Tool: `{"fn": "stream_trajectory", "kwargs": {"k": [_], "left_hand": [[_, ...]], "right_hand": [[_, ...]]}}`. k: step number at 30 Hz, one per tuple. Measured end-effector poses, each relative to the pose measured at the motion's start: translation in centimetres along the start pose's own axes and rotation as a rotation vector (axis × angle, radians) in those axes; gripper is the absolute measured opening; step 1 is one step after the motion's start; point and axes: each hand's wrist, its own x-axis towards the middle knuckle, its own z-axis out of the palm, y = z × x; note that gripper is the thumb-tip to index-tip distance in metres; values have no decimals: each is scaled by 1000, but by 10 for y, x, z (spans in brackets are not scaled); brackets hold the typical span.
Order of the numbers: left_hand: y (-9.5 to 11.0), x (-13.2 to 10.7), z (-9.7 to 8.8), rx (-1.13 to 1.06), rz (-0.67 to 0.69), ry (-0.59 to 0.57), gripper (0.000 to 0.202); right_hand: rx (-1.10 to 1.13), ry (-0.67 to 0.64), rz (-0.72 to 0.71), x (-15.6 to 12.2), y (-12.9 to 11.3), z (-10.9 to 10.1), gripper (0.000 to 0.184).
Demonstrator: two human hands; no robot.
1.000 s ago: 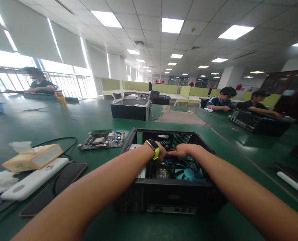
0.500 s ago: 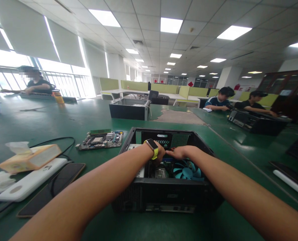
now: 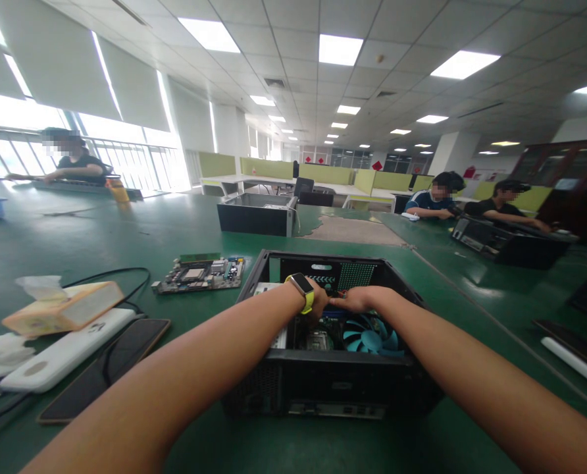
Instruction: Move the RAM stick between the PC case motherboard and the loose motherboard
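An open black computer case [image 3: 343, 385] lies in front of me, with both my hands reaching down inside it. My left hand [image 3: 319, 301], with a watch [image 3: 302, 284] on a yellow-green strap at its wrist, bends downward with curled fingers; its fingertips and what they grip are hidden. Close against it, my right hand [image 3: 355, 299] points left with its fingers drawn together around thin reddish wires [image 3: 343, 293], which show only in part. Below the hands are a motherboard [image 3: 318, 339] and a fan with blue blades [image 3: 371, 339].
Left of the case lie a loose motherboard [image 3: 199, 275], a tissue pack [image 3: 66, 308], a white power bank [image 3: 66, 349] and a phone [image 3: 106, 368] with a black cable. Another case [image 3: 256, 217] stands farther back. Co-workers sit at the far left and right, one near a black case [image 3: 513, 243].
The whole view has shifted slightly to the right. Both hands stay together inside the case, with only a very small movement of the right hand.
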Motion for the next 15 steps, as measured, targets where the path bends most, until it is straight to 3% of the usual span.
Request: {"fn": "stream_trajectory", "kwargs": {"k": [4,9,15], "left_hand": [[1,-3,-2,44,3,-20,65],[5,-14,-8,66,22,-5,72],[-3,-49,-39,-37,153,116,37]], "right_hand": [[-25,-66,3,1,0,-1,83],[-35,-59,30,2,0,-2,84],[-61,140,132,-5,3,-11,77]]}}
